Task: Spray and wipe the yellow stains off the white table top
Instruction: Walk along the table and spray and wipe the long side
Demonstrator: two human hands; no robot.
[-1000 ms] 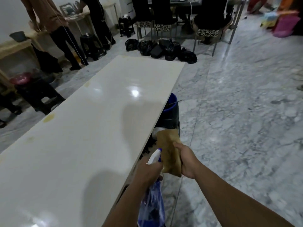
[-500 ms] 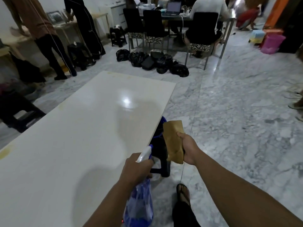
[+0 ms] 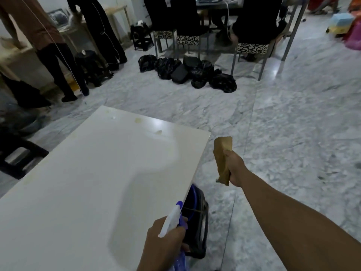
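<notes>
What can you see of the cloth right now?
The cloth is tan-brown, soft-looking and folded into a narrow strip. It hangs roughly upright in the air, clenched in the right hand, just past the white table top's right edge and above the marble floor. It touches only the hand, not the table.

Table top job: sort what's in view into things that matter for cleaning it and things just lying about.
For the job:
- white table top
- yellow stains near its far edge
- spray bottle, in the left hand
- brown cloth, in the right hand

Lying about:
- black bags on the floor
- chairs
- black stool
- blue bucket under the table edge
</notes>
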